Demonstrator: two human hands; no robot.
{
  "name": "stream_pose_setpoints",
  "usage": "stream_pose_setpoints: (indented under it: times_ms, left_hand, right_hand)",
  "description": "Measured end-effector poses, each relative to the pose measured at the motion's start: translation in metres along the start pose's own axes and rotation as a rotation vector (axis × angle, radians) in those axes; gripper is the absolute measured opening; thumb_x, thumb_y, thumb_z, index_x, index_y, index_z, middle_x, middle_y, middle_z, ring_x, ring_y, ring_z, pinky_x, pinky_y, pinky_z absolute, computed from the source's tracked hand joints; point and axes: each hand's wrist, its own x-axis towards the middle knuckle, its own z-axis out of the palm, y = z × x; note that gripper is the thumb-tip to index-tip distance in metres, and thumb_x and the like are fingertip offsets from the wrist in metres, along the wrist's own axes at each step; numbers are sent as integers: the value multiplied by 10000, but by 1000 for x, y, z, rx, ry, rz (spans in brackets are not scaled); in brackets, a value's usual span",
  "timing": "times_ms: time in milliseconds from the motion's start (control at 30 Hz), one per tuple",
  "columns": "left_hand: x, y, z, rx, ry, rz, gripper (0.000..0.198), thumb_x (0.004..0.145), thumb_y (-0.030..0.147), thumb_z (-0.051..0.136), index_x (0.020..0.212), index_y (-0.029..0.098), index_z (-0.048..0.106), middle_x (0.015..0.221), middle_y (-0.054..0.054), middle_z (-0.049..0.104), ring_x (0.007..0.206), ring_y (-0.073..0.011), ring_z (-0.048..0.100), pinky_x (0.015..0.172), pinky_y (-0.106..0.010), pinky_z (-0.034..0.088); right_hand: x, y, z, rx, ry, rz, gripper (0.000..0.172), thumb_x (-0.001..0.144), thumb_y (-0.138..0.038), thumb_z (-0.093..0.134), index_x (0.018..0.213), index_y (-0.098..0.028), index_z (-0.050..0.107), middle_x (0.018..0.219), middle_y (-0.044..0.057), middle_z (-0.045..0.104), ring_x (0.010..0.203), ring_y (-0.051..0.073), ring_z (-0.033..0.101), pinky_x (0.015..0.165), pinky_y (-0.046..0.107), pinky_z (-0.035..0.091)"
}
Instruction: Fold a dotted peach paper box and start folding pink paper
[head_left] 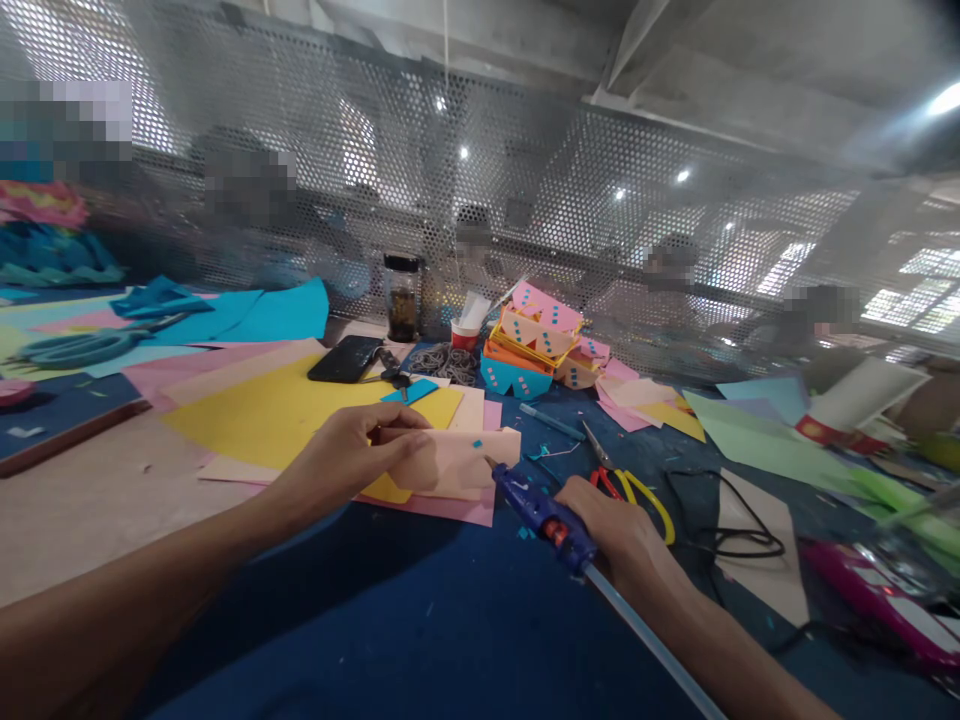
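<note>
Room: grey ceiling (pixel 750 60), with a perforated metal screen (pixel 525 170) across the back and people blurred beyond it. Tabletop (pixel 420 640): dark blue, scattered with coloured scraps, a pale board (pixel 75 540) at its left. Loose sheets, several: bright blue sheet (pixel 270 312) behind, yellow sheet (pixel 255 410) nearer, pink and peach ones about it, pale green sheet (pixel 772 430) to the right. Stack of folded pieces (pixel 536 325), in pink, yellow, orange and blue, at the back centre; those facing the camera carry several small squares and look finished. Glue gun (pixel 547 520), one, purple, a clear rod out of its rear; the right hand (pixel 615 530) has its fingers wrapped around it, the grip mostly hidden. Paper piece (pixel 442 470), one, peach, at centre above the sheets; the left hand (pixel 375 450) has its fingers clamped on its left end. Scissors (pixel 630 485), red and yellow handles, beside the right hand. Jar (pixel 403 305), dark lid, upright; phone (pixel 345 358), black, flat; keys (pixel 394 370) just beside it. Blue square (pixel 478 443), one, on the paper piece, the nozzle just beside it, contact unclear; judged against the stack, this piece is barely begun, most of its squares apparently left to add.
</note>
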Motion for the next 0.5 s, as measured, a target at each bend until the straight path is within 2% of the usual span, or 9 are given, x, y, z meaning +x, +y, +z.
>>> stream_pose_setpoints:
  times_ms: [200, 333, 467, 500]
  left_hand:
    - [1, -2, 0, 4, -2, 8, 375, 822, 563, 653, 925, 218, 757, 942, -45, 772, 904, -260, 676, 743, -324, 488]
    - [2, -1, -1, 11, 3, 6, 362, 823, 550, 648, 920, 220, 760, 928, -46, 773, 893, -256, 676, 729, -316, 487]
    - [3, -2, -1, 26, 8, 6, 355, 830, 538, 645, 922, 215, 761, 916, -51, 767, 882, -255, 673, 725, -318, 479]
    - [3, -3, -1, 26, 6, 9, 356, 833, 537, 644, 926, 214, 761, 917, -52, 766, 880, -254, 672, 723, -318, 478]
  right_hand:
    - [0, 4, -2, 61, -10, -22, 116, 879, -149, 516, 940, -236, 561, 880, -9, 604, 756, 151, 628, 628, 234, 361]
    - [3, 5, -4, 144, 57, -40, 141, 857, -127, 543, 948, -231, 574, 892, 0, 633, 783, 142, 639, 655, 210, 408]
    - [6, -4, -13, 218, 98, 26, 25, 892, -213, 563, 872, -225, 571, 821, -8, 609, 682, 124, 580, 614, 218, 408]
    - [6, -7, -16, 248, 96, 48, 68, 908, -246, 559, 843, -225, 563, 793, -11, 594, 651, 121, 556, 590, 220, 404]
